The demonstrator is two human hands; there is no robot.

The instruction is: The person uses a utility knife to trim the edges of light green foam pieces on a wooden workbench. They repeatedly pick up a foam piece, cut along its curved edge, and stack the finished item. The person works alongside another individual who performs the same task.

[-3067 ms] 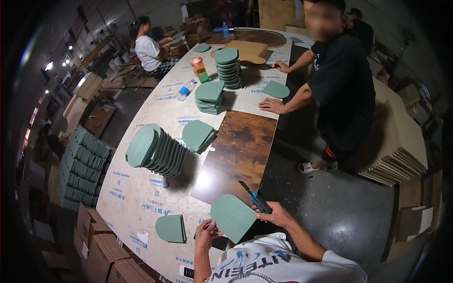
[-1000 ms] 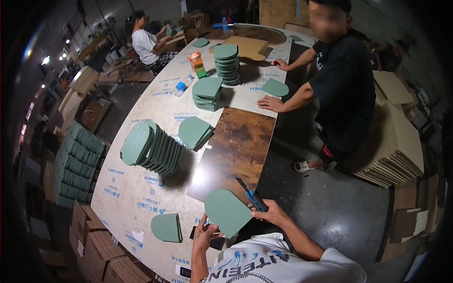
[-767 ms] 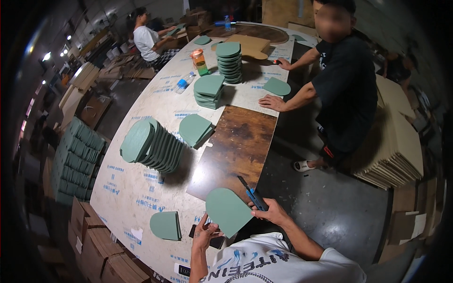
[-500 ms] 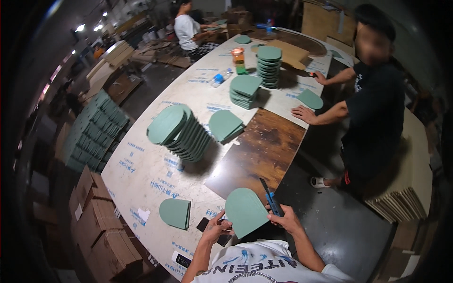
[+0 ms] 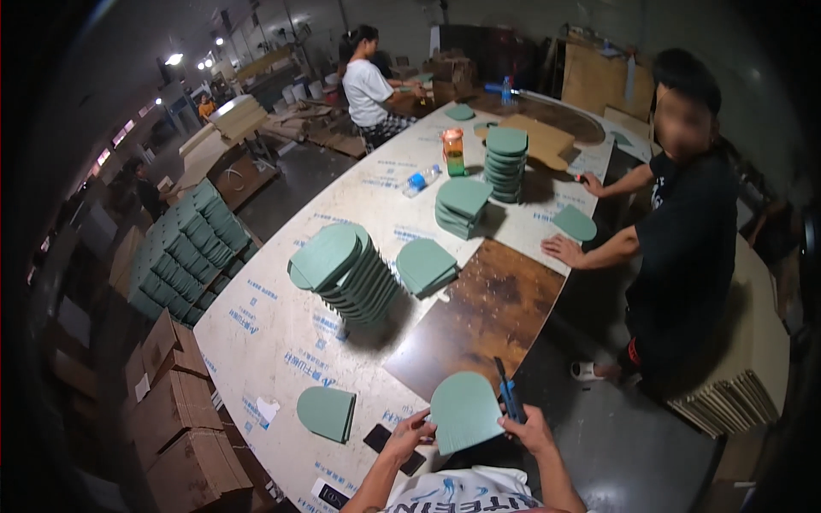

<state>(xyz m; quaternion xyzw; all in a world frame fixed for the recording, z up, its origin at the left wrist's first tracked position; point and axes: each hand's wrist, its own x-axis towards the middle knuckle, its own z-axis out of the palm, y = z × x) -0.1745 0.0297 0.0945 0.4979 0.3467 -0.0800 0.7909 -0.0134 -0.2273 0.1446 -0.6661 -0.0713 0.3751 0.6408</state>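
Between my hands, above the table's near edge, is a green arch-shaped board (image 5: 466,413) with one rounded end and a straight end toward me. My left hand (image 5: 411,437) grips its left edge, fingers partly hidden beneath. At the opposite edge my right hand (image 5: 534,430) is closed round a blue utility knife (image 5: 510,400) with its dark blade pointing up and away, and also touches the board. To the left lie a few matching boards (image 5: 325,413) in a low pile. A dark phone (image 5: 379,439) rests beside my left hand.
Tall stacks of green boards (image 5: 329,256) stand along the white table (image 5: 256,342), with a brown wood-grain panel (image 5: 475,316) ahead. An orange-green bottle (image 5: 453,152) is farther off. A co-worker (image 5: 684,197) stands at the right. Cardboard boxes (image 5: 184,419) are at lower left.
The view has shifted, so the table and stacks sit lower and farther right. The board in my hands has turned slightly; both hands keep their hold.
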